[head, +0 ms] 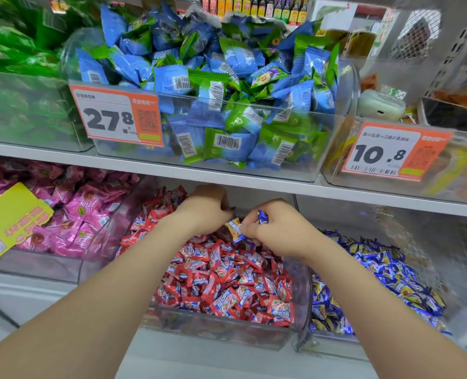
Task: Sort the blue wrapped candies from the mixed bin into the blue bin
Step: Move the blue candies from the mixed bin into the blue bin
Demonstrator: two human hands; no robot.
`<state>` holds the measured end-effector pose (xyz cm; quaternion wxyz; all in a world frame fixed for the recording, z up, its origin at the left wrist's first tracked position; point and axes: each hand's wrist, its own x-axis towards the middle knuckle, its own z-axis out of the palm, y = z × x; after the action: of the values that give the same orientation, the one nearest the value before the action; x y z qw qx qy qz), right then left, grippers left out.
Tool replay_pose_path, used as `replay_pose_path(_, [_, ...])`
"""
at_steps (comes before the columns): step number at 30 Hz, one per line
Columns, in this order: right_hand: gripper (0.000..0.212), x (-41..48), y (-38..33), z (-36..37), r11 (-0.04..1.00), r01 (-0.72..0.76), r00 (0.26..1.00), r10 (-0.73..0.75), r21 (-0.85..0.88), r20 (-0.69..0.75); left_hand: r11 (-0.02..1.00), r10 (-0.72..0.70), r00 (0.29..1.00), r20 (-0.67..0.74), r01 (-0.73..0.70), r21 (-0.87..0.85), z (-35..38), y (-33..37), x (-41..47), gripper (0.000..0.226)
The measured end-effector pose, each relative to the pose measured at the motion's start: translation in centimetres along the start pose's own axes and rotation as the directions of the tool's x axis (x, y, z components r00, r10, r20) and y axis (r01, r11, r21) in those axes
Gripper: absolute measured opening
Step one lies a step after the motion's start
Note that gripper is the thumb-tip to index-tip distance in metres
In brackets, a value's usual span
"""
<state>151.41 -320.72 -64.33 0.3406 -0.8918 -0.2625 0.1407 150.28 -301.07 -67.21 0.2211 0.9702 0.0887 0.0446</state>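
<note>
Blue candy (pixel 262 216) pinched in right hand (pixel 280 232), above mixed bin (pixel 172 325)

The left forearm (pixel 104 283) and the right forearm (pixel 363 296) are stretched forward and angled inward, so that the hands are brought close together. The left hand (pixel 205 212) is held palm down, with its fingers curled downward; whether anything is gripped by it cannot be told. The right hand (pixel 278 231) is set just beside it, back upward. A blue wrapped candy (pixel 262 216) is pinched between its curled fingers, and a second candy (pixel 235 228) is touched by its fingertips.
</note>
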Motion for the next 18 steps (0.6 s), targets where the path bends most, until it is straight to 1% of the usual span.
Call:
replay_pose_path(2, [0.015, -1.2, -0.2, -0.5, 0.998, -0.001, 0.999, -0.002, 0.070, 0.043, 0.994, -0.026, 0.999, -0.040, 0.021, -0.110, -1.2, 0.5, -1.9, 0.022])
replay_pose_path(4, [0.015, -2.4, -0.5, -0.8, 0.991, 0.006, 0.999, -0.012, 0.132, 0.040, 0.959, -0.062, 0.996, -0.059, 0.043, -0.278, -2.2, 1.1, -4.2, 0.022])
replay_pose_path(5, [0.015, -3.1, -0.8, -1.0, 0.988, 0.004, 0.999, -0.010, 0.155, 0.036, 0.926, -0.074, 0.996, -0.049, 0.050, -0.373, -2.4, 1.5, -5.3, 0.020])
replay_pose_path(7, [0.016, -4.6, -1.0, -1.6, 0.980, -0.027, 0.998, 0.016, 0.199, 0.053, 0.851, -0.078, 0.997, 0.028, 0.081, -0.518, -2.7, 2.2, -7.1, 0.014])
replay_pose_path(8, [0.016, -5.5, -1.0, -2.2, 0.964, -0.065, 0.996, 0.046, 0.257, 0.079, 0.826, -0.065, 0.995, 0.070, 0.093, -0.556, -2.6, 2.6, -7.9, 0.014])
replay_pose_path(10, [0.014, -7.7, -0.5, -4.0, 0.901, -0.165, 0.980, 0.105, 0.401, 0.169, 0.813, -0.036, 0.992, 0.118, 0.098, -0.574, -2.3, 3.7, -9.2, 0.016])
replay_pose_path(11, [0.012, -8.6, 0.0, -5.0, 0.880, -0.205, 0.973, 0.134, 0.428, 0.191, 0.811, -0.022, 0.992, 0.128, 0.092, -0.577, -2.2, 4.4, -9.8, 0.016])
replay_pose_path(12, [0.011, -9.5, 0.9, -5.9, 0.876, -0.239, 0.968, 0.178, 0.420, 0.179, 0.807, -0.010, 0.992, 0.130, 0.084, -0.584, -2.0, 5.2, -10.3, 0.015])
replay_pose_path(13, [0.012, -10.1, 2.0, -6.6, 0.886, -0.262, 0.965, 0.230, 0.384, 0.128, 0.802, 0.005, 0.992, 0.123, 0.069, -0.593, -1.8, 6.2, -10.7, 0.015])
replay_pose_path(15, [0.016, -10.6, 4.8, -7.6, 0.929, -0.272, 0.955, 0.293, 0.251, -0.049, 0.795, 0.036, 0.995, 0.095, 0.029, -0.605, -1.2, 8.2, -11.1, 0.016])
replay_pose_path(17, [0.014, -10.7, 7.4, -8.1, 0.963, -0.255, 0.942, 0.267, 0.084, -0.203, 0.814, 0.073, 0.997, 0.039, -0.037, -0.579, -0.3, 10.4, -11.2, 0.015])
replay_pose_path(18, [0.010, -10.8, 8.7, -8.3, 0.971, -0.239, 0.942, 0.232, 0.001, -0.244, 0.837, 0.106, 0.994, 0.005, -0.086, -0.541, 0.3, 11.5, -11.1, 0.015])
